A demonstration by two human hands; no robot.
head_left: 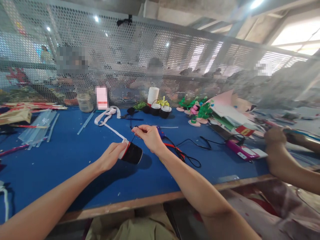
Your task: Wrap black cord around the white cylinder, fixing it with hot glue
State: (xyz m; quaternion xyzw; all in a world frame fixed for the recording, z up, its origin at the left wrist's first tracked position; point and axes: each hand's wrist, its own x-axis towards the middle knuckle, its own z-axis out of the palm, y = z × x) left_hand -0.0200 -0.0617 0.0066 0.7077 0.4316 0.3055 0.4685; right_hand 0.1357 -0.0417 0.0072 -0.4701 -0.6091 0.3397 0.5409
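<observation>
My left hand [111,156] grips a small cup [133,153], wrapped in black around most of its side, with a white and red band near the end I hold. The cup lies tilted on its side above the table. My right hand [147,136] pinches a thin black cord [133,137] just above the cup, and the cord runs down to the cup's side. A white ribbon [113,130] leads from the cup by my left fingers back to a loose coil on the table.
Clear strips [40,128] lie at the left near a glass jar [85,102]. Small black buckets [165,112] and a white spool [153,95] stand at the back. A purple power strip [242,150] with black cable lies right, beside another person's hand [275,136]. A perforated screen [120,60] rises behind.
</observation>
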